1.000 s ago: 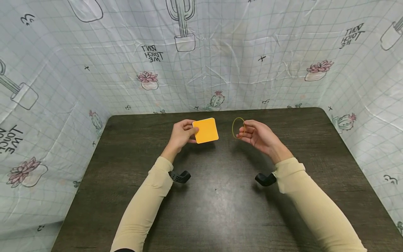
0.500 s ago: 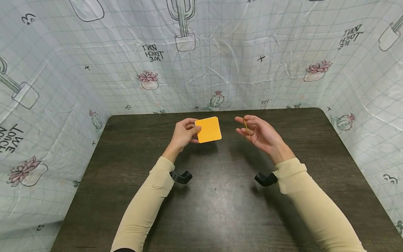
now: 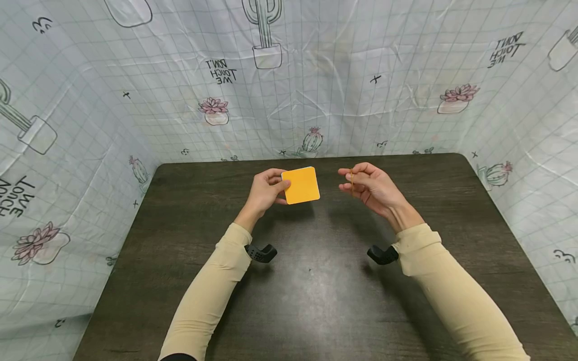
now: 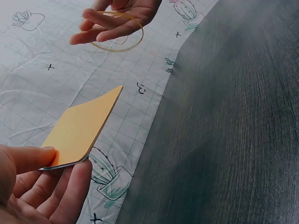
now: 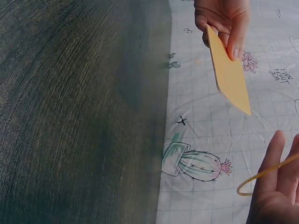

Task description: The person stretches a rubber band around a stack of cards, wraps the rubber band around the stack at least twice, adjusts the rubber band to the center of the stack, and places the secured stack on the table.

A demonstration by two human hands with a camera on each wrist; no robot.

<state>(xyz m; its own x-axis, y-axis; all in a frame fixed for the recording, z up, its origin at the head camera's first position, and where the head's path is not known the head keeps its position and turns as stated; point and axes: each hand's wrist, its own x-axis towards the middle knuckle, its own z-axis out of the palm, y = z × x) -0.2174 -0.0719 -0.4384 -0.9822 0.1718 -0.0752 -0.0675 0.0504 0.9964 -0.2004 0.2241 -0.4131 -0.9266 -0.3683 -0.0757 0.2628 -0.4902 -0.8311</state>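
Left hand (image 3: 264,193) and right hand (image 3: 381,193) are held apart from each other, each occupied. Nearest in the head view, two pale yellow sleeves (image 3: 205,291) are seen, with a black curved device (image 3: 262,254) at the inner side of each cuff. Beneath, soft shadows are cast on a dark wood-grained table (image 3: 307,311). Further off, an orange-yellow square card (image 3: 303,186) with rounded corners is pinched by the left hand, the thumb laid on its face and the fingers set behind; it is tilted, and its free edge is turned toward the right hand without touching it. A thin yellow rubber band (image 5: 267,171) is held between the thumb and fingers of the right hand, near the card but apart from it. Beyond the table's far edge, a white curtain (image 3: 338,75) is printed with grid lines, potted cacti, pink succulents and mirrored lettering.
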